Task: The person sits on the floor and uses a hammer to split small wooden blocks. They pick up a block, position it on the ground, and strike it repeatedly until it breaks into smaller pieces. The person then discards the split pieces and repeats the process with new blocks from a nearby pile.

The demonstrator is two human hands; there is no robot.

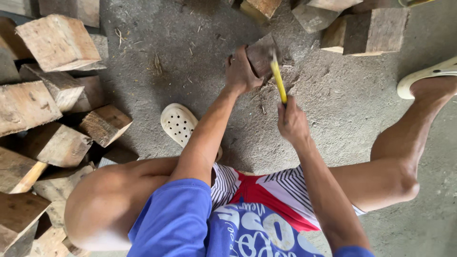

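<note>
On a dusty concrete floor (362,100) ringed by wood blocks (57,43), the left hand (242,71) grips a block (261,56) — the right hand (291,121) fists a yellow handle (278,81).

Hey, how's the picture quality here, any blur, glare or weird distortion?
Head view: soft, even daylight with no glare and only faint shadows on the concrete floor; the yellow-handled tool in the right hand is smeared by motion blur, while the left hand on the wood block stays fairly sharp; the wide lens stretches the knees and the wood pile at the edges.
</note>
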